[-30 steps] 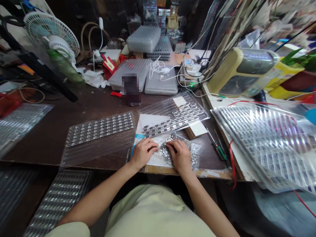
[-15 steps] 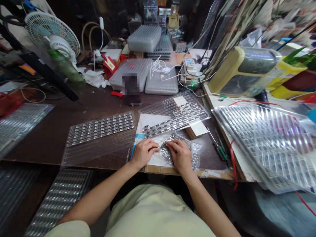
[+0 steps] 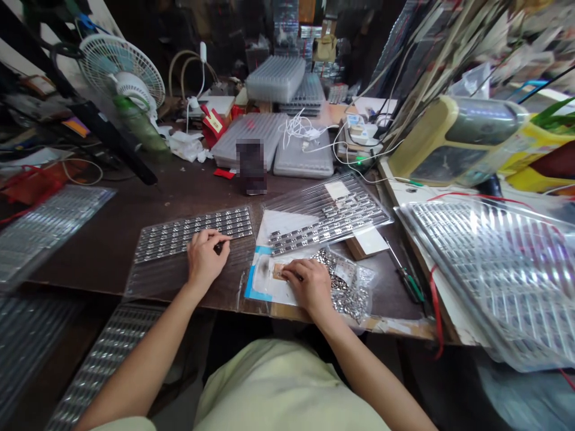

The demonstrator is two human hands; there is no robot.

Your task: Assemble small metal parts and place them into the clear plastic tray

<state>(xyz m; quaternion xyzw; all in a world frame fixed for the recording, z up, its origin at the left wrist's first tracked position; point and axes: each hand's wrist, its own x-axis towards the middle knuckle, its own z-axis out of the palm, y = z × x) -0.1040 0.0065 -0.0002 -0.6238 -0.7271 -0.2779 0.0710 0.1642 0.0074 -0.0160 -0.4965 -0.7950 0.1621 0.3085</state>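
While the left tray [image 3: 168, 276] has its far rows filled and near rows bare, the left hand [image 3: 207, 258] bends over it, the right [image 3: 313, 284] over paper [image 3: 279, 222] by the bag [image 3: 353, 292], whether their curled fingers grip anything being unclear.

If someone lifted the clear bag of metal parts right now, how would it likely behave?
The clear bag would probably sag, since its film looks thin and creased. It may feel heavy for its size, with so many metal parts inside. They look loose and jumbled, so the load would likely shift.
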